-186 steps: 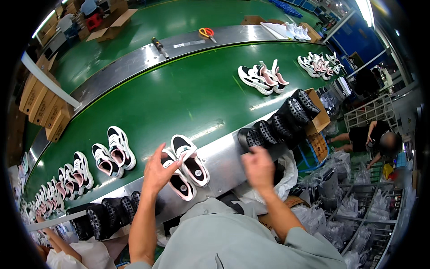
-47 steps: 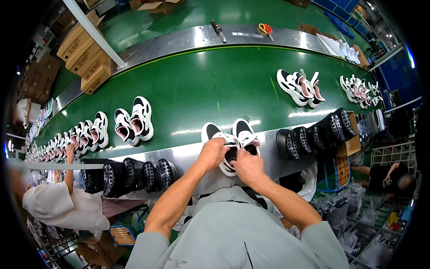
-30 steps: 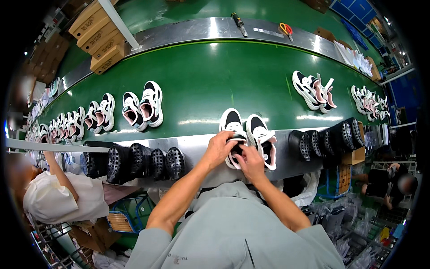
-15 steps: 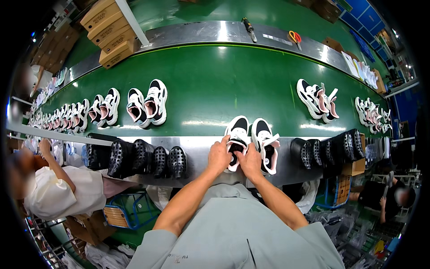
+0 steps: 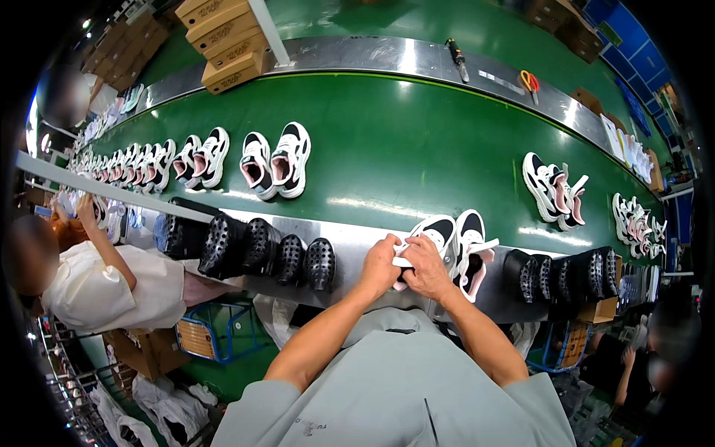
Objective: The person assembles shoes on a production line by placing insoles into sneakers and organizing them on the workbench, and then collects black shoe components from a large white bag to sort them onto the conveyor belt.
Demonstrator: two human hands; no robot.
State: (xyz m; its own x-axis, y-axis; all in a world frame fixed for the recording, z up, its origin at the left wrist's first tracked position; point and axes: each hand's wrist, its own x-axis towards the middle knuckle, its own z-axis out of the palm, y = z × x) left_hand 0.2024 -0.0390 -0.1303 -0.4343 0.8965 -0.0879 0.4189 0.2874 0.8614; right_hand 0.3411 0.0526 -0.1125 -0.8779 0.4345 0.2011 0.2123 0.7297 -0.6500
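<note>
At steel ledge [image 5: 356, 244], 2 hands [image 5: 380, 267] [image 5: 427, 270], 1 held sneaker [image 5: 441, 229]

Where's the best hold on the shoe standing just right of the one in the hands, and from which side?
Probably the heel collar of the right-hand shoe, coming from the near side with the right hand once free. The toe points away, the heel faces the wearer, and the opening faces up. The left flank looks crowded by the other shoe.
</note>
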